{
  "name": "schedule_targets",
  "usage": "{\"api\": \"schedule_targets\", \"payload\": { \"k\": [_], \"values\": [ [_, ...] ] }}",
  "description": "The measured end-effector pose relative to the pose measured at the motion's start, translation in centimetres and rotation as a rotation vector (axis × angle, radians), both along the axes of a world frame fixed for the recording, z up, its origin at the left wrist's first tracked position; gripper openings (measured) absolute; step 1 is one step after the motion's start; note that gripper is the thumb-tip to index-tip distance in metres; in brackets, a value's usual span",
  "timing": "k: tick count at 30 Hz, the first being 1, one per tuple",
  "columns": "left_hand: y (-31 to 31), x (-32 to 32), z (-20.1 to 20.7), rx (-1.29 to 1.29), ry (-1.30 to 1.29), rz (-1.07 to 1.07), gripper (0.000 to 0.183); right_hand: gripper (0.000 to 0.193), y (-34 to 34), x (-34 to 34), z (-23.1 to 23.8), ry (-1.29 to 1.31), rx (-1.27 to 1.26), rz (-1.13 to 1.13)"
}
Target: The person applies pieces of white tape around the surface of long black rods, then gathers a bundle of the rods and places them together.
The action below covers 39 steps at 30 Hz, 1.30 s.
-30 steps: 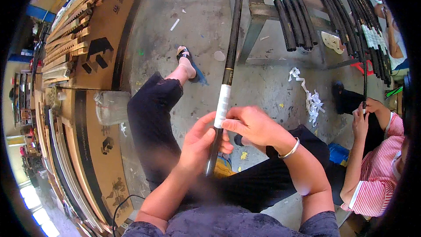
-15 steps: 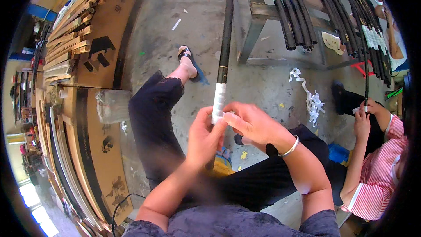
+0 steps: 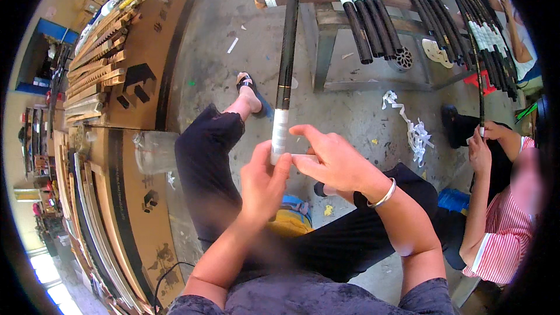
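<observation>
A long black rod (image 3: 286,52) rises away from me, its near end wrapped in white tape (image 3: 280,122). My left hand (image 3: 261,178) is closed round that wrapped end, thumb pressed against the tape. To its right, my right hand (image 3: 335,160) pinches a short white tape strip (image 3: 298,156) that runs from the rod. Its index finger is raised and bent beside the wrap. The rod's very end is hidden in my left hand.
Several black rods with white bands (image 3: 363,20) lie across a rack (image 3: 324,52) ahead. White tape scraps (image 3: 417,140) litter the floor. At right, a person in a striped shirt (image 3: 504,245) holds another rod. Large cardboard boxes (image 3: 143,198) and wooden strips (image 3: 96,70) stand left.
The rod and my left hand have shifted slightly left. My right hand has drawn away from the rod, and a short stretch of tape now shows between the hands.
</observation>
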<state>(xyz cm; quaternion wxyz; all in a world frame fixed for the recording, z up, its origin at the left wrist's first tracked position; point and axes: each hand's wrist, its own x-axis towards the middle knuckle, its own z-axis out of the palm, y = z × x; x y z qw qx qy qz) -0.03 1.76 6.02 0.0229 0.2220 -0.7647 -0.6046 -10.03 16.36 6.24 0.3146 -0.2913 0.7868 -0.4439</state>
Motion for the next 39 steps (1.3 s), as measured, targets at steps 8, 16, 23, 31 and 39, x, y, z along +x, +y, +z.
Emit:
{"api": "schedule_targets", "payload": {
  "k": [8, 16, 23, 31, 39],
  "values": [
    [-0.2, -0.6, 4.5, 0.571, 0.238, -0.141, 0.054, 0.055, 0.0, 0.2, -3.5, 0.088, 0.290, 0.006],
    [-2.3, -2.3, 5.3, 0.734, 0.294, -0.148, 0.057, 0.061, 0.2, -1.4, -1.7, 0.052, 0.250, 0.014],
    [-2.0, -4.2, 4.6, 0.641, 0.288, -0.127, 0.048, 0.064, 2.6, -1.4, -1.4, 0.262, 0.282, 0.000],
    [-1.2, -14.3, 5.9, 0.125, 0.328, -0.088, 0.032, 0.062, 4.4, -2.8, 2.2, 0.246, 0.283, 0.000],
    [3.1, -25.9, 4.4, -0.146, 0.319, -0.011, 0.032, 0.069, 7.9, -3.0, 0.0, 0.166, 0.224, -0.143]
  ]
}}
